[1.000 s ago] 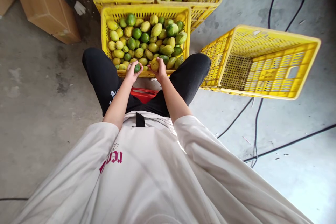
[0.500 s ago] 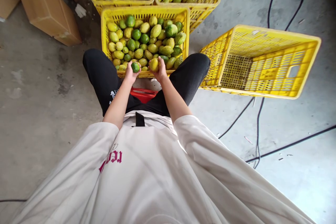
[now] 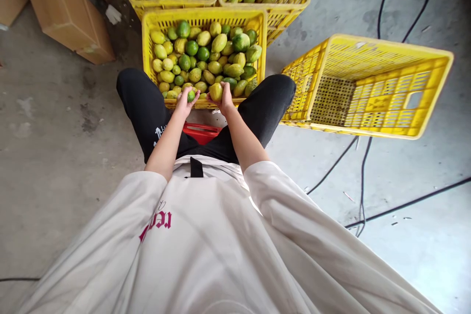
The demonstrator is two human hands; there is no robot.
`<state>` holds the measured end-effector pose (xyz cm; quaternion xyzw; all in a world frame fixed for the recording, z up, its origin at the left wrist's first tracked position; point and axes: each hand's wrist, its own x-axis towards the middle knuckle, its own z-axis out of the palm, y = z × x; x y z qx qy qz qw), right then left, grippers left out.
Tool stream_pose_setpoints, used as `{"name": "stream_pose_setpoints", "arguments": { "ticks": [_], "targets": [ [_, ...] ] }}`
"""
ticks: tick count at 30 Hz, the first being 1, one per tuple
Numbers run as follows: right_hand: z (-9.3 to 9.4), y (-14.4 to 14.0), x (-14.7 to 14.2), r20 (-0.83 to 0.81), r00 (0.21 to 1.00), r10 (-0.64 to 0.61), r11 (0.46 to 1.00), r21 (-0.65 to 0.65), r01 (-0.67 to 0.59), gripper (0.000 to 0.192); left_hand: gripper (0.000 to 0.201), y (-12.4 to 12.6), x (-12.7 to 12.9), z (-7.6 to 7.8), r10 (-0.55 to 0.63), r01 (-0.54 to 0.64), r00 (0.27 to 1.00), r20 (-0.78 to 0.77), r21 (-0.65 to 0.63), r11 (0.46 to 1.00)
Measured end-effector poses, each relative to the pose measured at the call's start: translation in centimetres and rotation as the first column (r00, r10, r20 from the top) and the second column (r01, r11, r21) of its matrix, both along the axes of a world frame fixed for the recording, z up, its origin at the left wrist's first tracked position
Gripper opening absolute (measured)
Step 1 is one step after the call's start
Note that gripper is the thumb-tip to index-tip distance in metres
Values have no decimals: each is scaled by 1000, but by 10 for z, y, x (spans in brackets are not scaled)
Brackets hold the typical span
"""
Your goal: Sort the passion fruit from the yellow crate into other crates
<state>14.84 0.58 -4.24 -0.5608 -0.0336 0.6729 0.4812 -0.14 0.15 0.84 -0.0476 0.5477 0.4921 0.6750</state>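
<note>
My left hand (image 3: 182,102) holds a small green fruit (image 3: 191,96) with its fingers curled round it. In my right hand (image 3: 225,100) is a yellow fruit (image 3: 216,91), gripped between thumb and fingers. Both hands are over the near rim of a yellow plastic crate (image 3: 204,12), a short gap between them. Green and yellow fruits, round to oval and lemon- or papaya-like, fill this crate; I cannot tell their exact kind. My knees stand on either side of it.
Two more yellow crates of fruit, a left crate (image 3: 172,4) and a right crate (image 3: 265,6), adjoin the far side. A tall yellow crate (image 3: 371,103) with its bottom showing stands at the right. Cardboard boxes (image 3: 66,14) stand far left. Black cables (image 3: 408,208) cross the floor.
Both fruits have turned slightly in my hands. My left fingers have spread a little and show less of the green fruit. The crates have not moved.
</note>
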Motion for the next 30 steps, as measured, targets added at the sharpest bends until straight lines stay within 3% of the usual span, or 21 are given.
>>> {"name": "stream_pose_setpoints", "arguments": {
  "ticks": [6, 12, 18, 24, 30],
  "targets": [
    [4, -2, 3, 3, 998, 65, 998, 10, -65, 54, 18, 3, 0, 3, 29, -29, 999, 18, 2, 1000],
    [8, 1, 0, 42, 997, -60, 996, 69, 57, 39, 23, 1, 0, 1, -37, 38, 999, -26, 59, 998],
    [8, 0, -1, 76, 994, -79, 992, 108, 70, 40, 33, 2, -3, -6, -56, 57, 998, -35, 23, 998],
    [1, 0, 0, 48, 996, -77, 997, -3, 78, 32, 26, 0, -2, -9, -86, 89, 995, -51, 63, 994],
    [-5, 1, 2, -24, 997, -72, 997, 16, 72, 52, 24, -4, 1, -7, -91, 102, 983, -161, 60, 993]
  ]
}}
